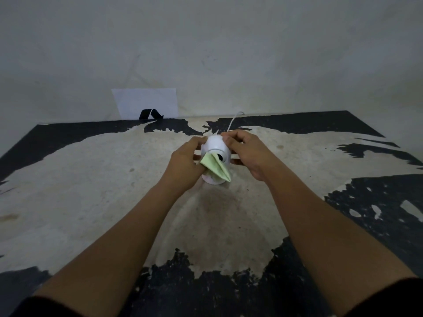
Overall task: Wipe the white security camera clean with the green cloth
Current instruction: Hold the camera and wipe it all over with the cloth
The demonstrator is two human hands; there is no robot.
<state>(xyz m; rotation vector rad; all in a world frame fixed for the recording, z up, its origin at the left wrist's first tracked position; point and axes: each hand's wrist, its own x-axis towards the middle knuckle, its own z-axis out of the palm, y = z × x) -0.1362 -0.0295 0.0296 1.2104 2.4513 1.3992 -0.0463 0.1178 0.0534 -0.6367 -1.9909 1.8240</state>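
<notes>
The white security camera (214, 146) stands on the worn table near its middle, its round head up and its dark lens facing me. A folded green cloth (216, 167) lies across the camera's front and partly covers the lens. My left hand (185, 162) holds the cloth against the camera's left side. My right hand (246, 149) grips the camera's right side, fingers curled over the top of the head. The camera's base is mostly hidden behind the cloth and my hands.
A thin white cable (233, 121) runs from the camera back toward the wall. The table (91, 191) has a black surface worn pale over most of it. A white sheet with a black mark (146, 104) leans against the wall at the back left.
</notes>
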